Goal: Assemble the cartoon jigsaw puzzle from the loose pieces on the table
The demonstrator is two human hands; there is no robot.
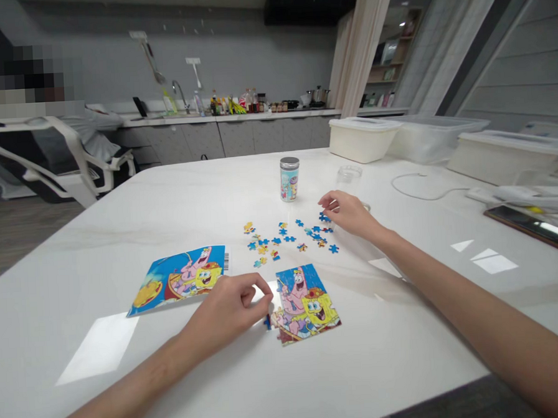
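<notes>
A partly joined jigsaw puzzle point(307, 304) with a pink starfish and a yellow sponge character lies flat before me. My left hand point(237, 301) is at its left edge, thumb and forefinger drawn together; whatever they may hold is hidden. Under those fingers, a dark blue and red puzzle piece point(267, 322) shows beside the joined part. Farther off, my right hand point(349, 211) has its fingertips closed on a blue puzzle piece point(324, 217) at the right of the scattered loose pieces point(276, 241). Left of the puzzle rests a folded picture sheet point(179, 276) with the same characters.
A printed tin with a silver lid point(289, 180) stands behind the pieces. A clear glass item point(349, 173) is to its right. Storage boxes point(364, 139), a cable point(418, 196) and a dark tablet-like device point(537, 226) occupy the right side. A person sits in a chair point(65, 158) at far left.
</notes>
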